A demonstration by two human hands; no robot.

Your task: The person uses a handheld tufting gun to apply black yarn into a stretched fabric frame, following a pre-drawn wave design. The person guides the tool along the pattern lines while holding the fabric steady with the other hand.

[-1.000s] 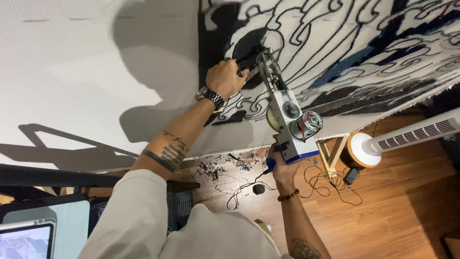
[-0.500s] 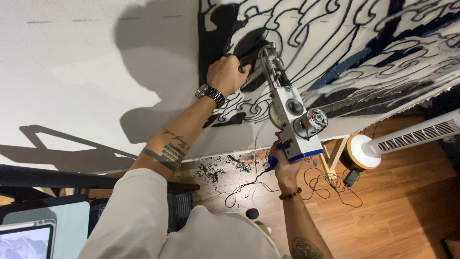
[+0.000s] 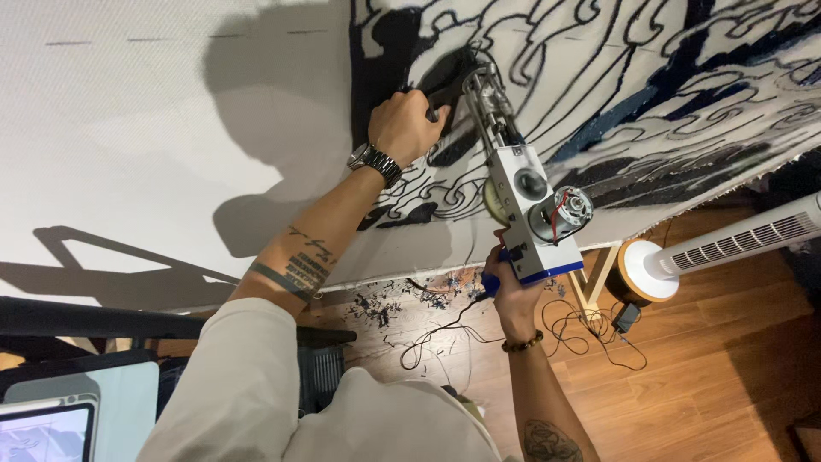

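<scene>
A white and blue tufting gun (image 3: 526, 205) with an exposed motor presses its metal nose against a stretched white cloth (image 3: 171, 128). The cloth carries a black, dark blue and white swirling tufted pattern (image 3: 650, 77). My left hand (image 3: 406, 127), with a wristwatch, grips the gun's black front handle against the cloth. My right hand (image 3: 511, 295), wearing a bead bracelet, holds the blue rear grip from below.
A white tower fan (image 3: 727, 248) stands on the wooden floor (image 3: 710, 376) at the right. Black cables (image 3: 445, 329) and yarn scraps lie below the cloth's edge. A tablet (image 3: 47, 428) shows at the lower left, beside a dark bar.
The gun and both hands have shifted slightly upward along the black pattern. The grip of each hand is unchanged.
</scene>
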